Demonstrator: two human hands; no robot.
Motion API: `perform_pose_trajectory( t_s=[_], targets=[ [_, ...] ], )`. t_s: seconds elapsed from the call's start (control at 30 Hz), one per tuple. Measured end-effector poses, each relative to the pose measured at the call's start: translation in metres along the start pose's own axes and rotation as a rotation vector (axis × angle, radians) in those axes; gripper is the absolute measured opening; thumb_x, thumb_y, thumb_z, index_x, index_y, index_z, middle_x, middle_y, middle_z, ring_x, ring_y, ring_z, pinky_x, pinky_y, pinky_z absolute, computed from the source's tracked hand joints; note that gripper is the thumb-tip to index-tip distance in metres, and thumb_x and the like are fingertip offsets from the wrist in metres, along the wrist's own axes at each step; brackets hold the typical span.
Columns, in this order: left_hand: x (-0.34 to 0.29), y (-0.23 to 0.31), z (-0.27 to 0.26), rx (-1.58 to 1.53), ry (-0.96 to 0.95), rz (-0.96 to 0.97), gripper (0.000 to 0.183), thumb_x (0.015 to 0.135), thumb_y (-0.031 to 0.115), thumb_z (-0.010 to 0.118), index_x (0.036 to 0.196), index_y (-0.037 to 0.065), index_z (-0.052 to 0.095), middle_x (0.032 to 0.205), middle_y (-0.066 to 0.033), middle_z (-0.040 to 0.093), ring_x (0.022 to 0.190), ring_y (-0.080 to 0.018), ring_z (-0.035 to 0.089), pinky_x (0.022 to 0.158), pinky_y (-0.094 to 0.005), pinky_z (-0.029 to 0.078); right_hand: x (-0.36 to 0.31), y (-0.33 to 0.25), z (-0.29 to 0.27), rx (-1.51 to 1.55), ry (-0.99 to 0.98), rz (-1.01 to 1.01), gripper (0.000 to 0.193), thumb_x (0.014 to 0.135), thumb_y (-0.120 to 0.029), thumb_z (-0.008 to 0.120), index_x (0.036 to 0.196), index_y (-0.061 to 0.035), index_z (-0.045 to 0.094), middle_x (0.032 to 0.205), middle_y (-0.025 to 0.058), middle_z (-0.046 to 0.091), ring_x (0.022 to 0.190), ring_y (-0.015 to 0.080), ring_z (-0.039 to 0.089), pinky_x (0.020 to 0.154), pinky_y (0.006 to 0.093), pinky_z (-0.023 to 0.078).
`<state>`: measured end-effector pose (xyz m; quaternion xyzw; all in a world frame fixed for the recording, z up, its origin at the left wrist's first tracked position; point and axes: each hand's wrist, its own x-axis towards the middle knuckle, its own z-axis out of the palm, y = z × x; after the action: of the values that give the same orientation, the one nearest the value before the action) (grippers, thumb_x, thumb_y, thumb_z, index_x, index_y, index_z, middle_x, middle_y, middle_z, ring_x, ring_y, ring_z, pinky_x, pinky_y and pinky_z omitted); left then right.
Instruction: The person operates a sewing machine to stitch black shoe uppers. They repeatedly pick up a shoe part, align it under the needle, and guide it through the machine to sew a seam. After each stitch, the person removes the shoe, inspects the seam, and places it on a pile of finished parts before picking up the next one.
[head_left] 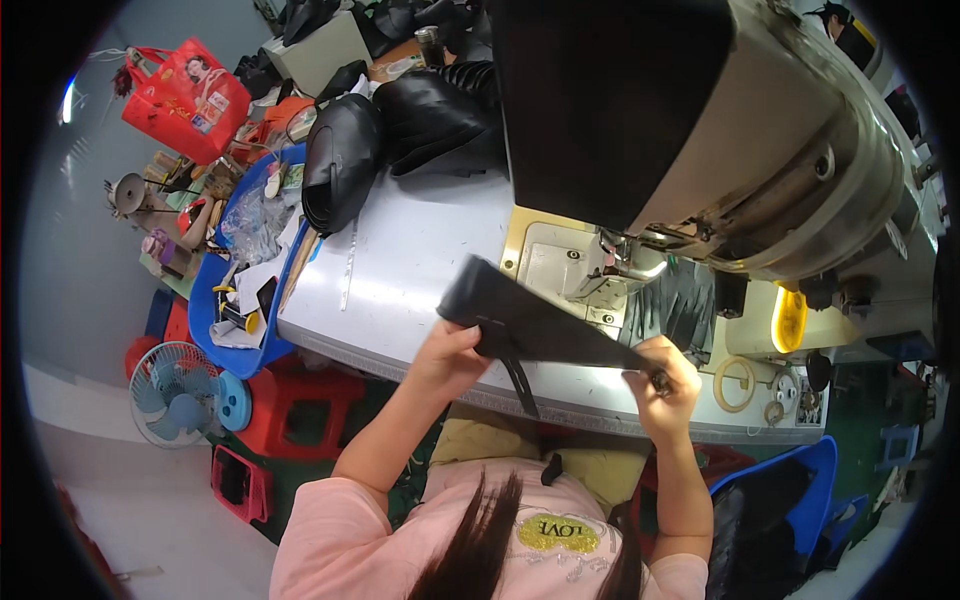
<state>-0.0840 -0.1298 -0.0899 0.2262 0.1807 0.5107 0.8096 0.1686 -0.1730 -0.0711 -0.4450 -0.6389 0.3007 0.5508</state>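
A long black leather piece (550, 325) is stretched between my two hands, over the front part of the white sewing table. My left hand (452, 355) pinches its left end, thumb on top, and a narrow dark strap hangs down beside those fingers. At the lower right end, my right hand (664, 385) has its fingers closed on the same piece. Just beyond the leather is the sewing machine (790, 150), its presser foot area (625, 258) lit and apart from the piece. Several dark leather strips (675, 300) lie right of the machine's plate.
Rolled black leather pieces (342, 160) sit at the table's far left. A blue basin (215, 300) with plastic, papers and thread stands beyond the left edge. Red stools (290, 415) and a fan (178, 390) are on the left. A blue bin (820, 470) stands at lower right.
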Motion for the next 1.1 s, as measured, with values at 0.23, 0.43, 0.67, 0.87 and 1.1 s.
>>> perform_pose_trajectory(
  t_s=[0.23, 0.43, 0.67, 0.87, 1.1],
  targets=[
    [-0.037, -0.054, -0.007, 0.428, 0.328, -0.388, 0.035, 0.085, 0.030, 0.052, 0.106, 0.002, 0.049, 0.100, -0.0074, 0.055, 0.092, -0.0174, 0.055, 0.080, -0.0305, 0.045, 0.018, 0.016, 0.011, 0.224, 0.228, 0.319, 0.012, 0.076, -0.005, 0.062, 0.085, -0.0010, 0.055, 0.071, -0.0025, 0.049, 0.056, 0.0028, 0.038, 0.052, 0.0173, 0.033],
    [-0.038, -0.045, 0.017, 0.251, 0.324, 0.050, 0.045, 0.089, 0.033, 0.043, 0.119, 0.001, 0.036, 0.110, -0.0144, 0.050, 0.101, -0.0268, 0.052, 0.084, -0.0427, 0.045, -0.011, 0.002, 0.024, 0.087, 0.083, 0.050, 0.009, 0.078, 0.003, 0.052, 0.086, 0.0022, 0.053, 0.077, 0.0040, 0.053, 0.060, 0.0064, 0.046, 0.054, 0.0182, 0.038],
    [-0.028, -0.059, 0.013, 0.120, 0.402, 0.119, 0.042, 0.091, 0.033, 0.039, 0.118, 0.002, 0.035, 0.108, -0.0130, 0.050, 0.101, -0.0245, 0.051, 0.089, -0.0368, 0.042, -0.026, -0.010, 0.057, 0.240, 0.057, 0.300, 0.009, 0.073, 0.001, 0.062, 0.080, 0.0004, 0.057, 0.064, 0.0007, 0.056, 0.051, 0.0019, 0.043, 0.046, 0.0153, 0.033],
    [-0.027, -0.058, 0.019, 0.035, 0.325, 0.094, 0.044, 0.090, 0.035, 0.038, 0.120, 0.003, 0.034, 0.110, -0.0131, 0.050, 0.101, -0.0249, 0.051, 0.086, -0.0394, 0.044, -0.026, -0.007, 0.061, 0.388, 0.115, 0.529, 0.011, 0.075, -0.005, 0.064, 0.070, -0.0011, 0.055, 0.059, -0.0004, 0.054, 0.051, 0.0026, 0.045, 0.047, 0.0161, 0.034],
    [-0.024, -0.060, 0.019, 0.013, 0.287, 0.092, 0.046, 0.090, 0.037, 0.037, 0.122, 0.004, 0.032, 0.113, -0.0128, 0.049, 0.102, -0.0261, 0.051, 0.083, -0.0414, 0.045, -0.025, -0.005, 0.058, 0.378, 0.095, 0.551, 0.014, 0.073, -0.003, 0.065, 0.064, -0.0009, 0.054, 0.059, 0.0015, 0.053, 0.052, 0.0050, 0.046, 0.048, 0.0183, 0.035]
  ],
)
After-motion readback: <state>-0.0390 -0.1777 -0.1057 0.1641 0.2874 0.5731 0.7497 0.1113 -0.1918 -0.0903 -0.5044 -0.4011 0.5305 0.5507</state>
